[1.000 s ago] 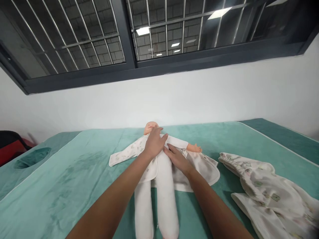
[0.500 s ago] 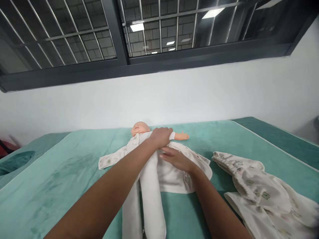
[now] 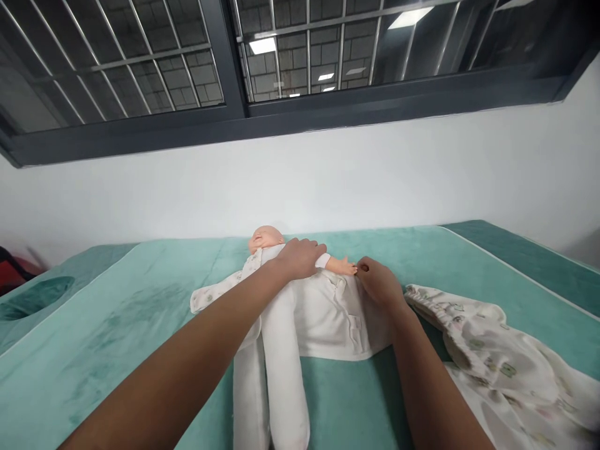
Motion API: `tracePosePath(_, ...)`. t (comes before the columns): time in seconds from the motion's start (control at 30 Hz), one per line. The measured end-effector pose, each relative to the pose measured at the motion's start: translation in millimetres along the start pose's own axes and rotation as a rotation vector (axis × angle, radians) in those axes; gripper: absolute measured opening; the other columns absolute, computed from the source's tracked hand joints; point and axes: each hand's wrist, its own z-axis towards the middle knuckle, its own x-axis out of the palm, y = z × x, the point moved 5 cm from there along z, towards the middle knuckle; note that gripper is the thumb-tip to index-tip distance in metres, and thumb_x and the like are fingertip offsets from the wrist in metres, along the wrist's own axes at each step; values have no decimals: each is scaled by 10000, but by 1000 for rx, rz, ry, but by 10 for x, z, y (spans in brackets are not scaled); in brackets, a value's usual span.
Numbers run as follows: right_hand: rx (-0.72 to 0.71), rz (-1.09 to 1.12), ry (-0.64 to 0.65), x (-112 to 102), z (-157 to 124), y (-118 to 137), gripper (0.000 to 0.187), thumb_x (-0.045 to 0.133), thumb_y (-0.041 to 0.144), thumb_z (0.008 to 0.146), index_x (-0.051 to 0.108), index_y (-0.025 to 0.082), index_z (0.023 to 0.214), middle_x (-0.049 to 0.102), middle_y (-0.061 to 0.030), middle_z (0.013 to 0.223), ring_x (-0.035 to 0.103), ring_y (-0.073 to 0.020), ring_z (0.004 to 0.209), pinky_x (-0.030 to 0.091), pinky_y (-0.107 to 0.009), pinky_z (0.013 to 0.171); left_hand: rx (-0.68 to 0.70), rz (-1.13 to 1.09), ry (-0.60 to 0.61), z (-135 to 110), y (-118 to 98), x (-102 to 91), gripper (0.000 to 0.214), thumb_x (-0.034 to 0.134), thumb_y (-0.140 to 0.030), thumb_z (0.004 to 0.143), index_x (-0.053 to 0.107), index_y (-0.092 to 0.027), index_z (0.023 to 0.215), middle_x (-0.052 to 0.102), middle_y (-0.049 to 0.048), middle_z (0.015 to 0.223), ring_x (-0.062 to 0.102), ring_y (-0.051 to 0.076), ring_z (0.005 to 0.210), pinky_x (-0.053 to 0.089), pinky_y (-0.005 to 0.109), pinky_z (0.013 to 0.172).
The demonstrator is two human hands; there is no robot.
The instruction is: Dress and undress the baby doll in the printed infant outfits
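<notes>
A baby doll (image 3: 284, 369) with a soft white body lies on its back, its bare head toward the wall. A white patterned baby jacket (image 3: 323, 312) is spread partly under it, with one sleeve (image 3: 213, 294) over the arm on the left. My left hand (image 3: 302, 257) is closed around the doll's other upper arm, by the shoulder; its fingertips are mostly hidden. My right hand (image 3: 380, 282) is curled, thumb and finger pinched at the fingertips of the doll's bare hand (image 3: 344, 267). Beneath my right wrist lies the jacket's opened side.
Patterned baby trousers (image 3: 501, 356) lie crumpled at the right. A green padded bed (image 3: 131, 337) carries everything, with a hole (image 3: 37, 297) at its left end. Behind it rise a white wall (image 3: 300, 181) and a dark-framed barred window (image 3: 356, 109). Something red and black (image 3: 14, 272) shows at the far left.
My right hand has moved right from the jacket beside the doll's body to the doll's fingertips and closed. The doll's arm now slants lower. My left hand keeps its hold.
</notes>
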Motion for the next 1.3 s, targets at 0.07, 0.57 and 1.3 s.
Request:
tracePosePath(0.07, 3, 21, -43, -54, 16, 1, 238, 488, 410, 839, 543, 228, 697, 607, -13, 681, 486, -161, 613, 278, -265, 555, 18, 26, 28, -19, 1, 2, 196, 543, -295, 821, 551, -224, 1003, 647, 67, 996, 610, 248, 905, 452, 369, 767)
tracePosePath(0.57, -54, 364, -267, -276, -30, 106, 219, 650, 436, 706, 621, 220, 728, 613, -1, 676, 520, -165, 621, 384, -283, 623, -216, 73, 55, 169, -19, 251, 320, 576, -154, 798, 530, -166, 1114, 636, 123, 1072, 567, 273, 1014, 389, 402, 872)
tracePosePath(1.3, -218, 909, 377, -61, -341, 653, 341, 715, 413, 730, 589, 197, 962, 624, -14, 900, 565, -148, 741, 437, -238, 613, -205, -566, -273, 131, 99, 62, 240, 429, -131, 769, 582, -195, 943, 682, 10, 963, 611, 146, 839, 487, 256, 726)
